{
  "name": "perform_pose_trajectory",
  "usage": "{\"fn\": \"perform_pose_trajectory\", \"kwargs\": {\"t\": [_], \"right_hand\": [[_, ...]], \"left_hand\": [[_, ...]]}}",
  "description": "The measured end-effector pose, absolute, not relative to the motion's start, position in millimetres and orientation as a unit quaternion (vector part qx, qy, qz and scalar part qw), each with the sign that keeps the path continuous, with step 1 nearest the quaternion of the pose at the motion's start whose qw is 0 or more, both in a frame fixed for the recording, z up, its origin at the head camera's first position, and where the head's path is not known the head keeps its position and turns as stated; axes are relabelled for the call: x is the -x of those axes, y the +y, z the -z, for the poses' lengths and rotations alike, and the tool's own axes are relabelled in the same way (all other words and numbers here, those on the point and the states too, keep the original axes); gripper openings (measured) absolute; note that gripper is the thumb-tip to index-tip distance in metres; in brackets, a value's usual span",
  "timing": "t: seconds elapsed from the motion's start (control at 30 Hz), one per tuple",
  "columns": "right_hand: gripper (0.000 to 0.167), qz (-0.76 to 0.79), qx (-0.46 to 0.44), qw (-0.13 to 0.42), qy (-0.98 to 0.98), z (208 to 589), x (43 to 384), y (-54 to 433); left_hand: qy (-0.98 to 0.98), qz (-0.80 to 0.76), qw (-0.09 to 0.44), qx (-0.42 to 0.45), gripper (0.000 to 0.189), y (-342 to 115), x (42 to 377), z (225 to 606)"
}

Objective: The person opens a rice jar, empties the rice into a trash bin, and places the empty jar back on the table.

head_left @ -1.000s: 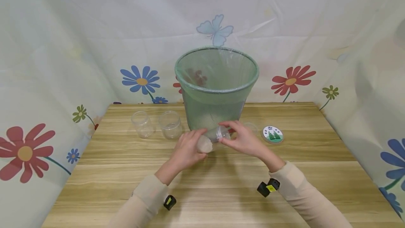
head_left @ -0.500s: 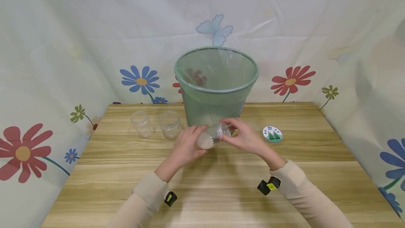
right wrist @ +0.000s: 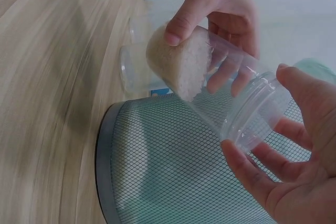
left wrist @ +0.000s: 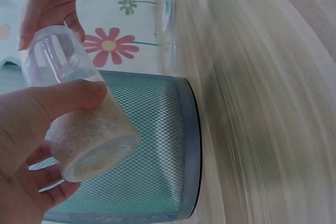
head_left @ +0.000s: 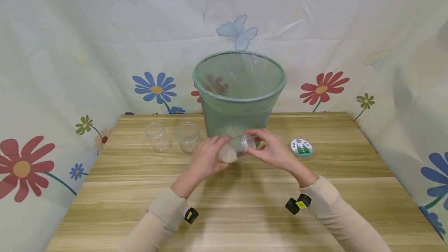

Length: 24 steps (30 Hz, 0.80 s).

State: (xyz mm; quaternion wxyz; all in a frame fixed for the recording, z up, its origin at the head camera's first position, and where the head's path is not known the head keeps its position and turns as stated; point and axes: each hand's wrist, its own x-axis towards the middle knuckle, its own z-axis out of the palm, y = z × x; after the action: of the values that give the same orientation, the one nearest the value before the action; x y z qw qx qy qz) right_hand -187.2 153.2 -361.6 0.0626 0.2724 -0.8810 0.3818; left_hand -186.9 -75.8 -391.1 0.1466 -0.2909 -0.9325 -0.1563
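My left hand [head_left: 205, 158] grips a tilted clear plastic jar [head_left: 236, 144] near its base, the thumb on one side and the fingers round the other. White rice-like grains [right wrist: 193, 66] are gathered in the jar's lower end. At the upper end, the thumb and fingers of my right hand [head_left: 274, 151] hold a short clear cup-shaped piece [right wrist: 265, 109] against the ribbed mouth. Whether the two parts are fastened together, I cannot tell. Both hands are just above the table, in front of the green mesh bin [head_left: 238, 118].
Two clear jars, a narrower one [head_left: 157, 138] and a wider one [head_left: 188, 138], stand left of the bin. A round lid with a green-and-white picture [head_left: 301, 148] lies to the right. The wooden table [head_left: 241, 213] backs onto a flowered curtain [head_left: 168, 18].
Both hands and the jar have shifted slightly up and to the right in the head view. The holds look the same, and the grains stay at the jar's lower end.
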Motion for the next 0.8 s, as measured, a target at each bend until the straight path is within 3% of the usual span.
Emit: {"fn": "perform_pose_trajectory", "kwargs": {"t": [0.8], "right_hand": [[0.048,-0.378,-0.294,0.087,-0.874,369.2,188.8,153.2]], "left_hand": [[-0.94,0.131,0.163,0.268,0.08,-71.3,180.8,389.3]]}}
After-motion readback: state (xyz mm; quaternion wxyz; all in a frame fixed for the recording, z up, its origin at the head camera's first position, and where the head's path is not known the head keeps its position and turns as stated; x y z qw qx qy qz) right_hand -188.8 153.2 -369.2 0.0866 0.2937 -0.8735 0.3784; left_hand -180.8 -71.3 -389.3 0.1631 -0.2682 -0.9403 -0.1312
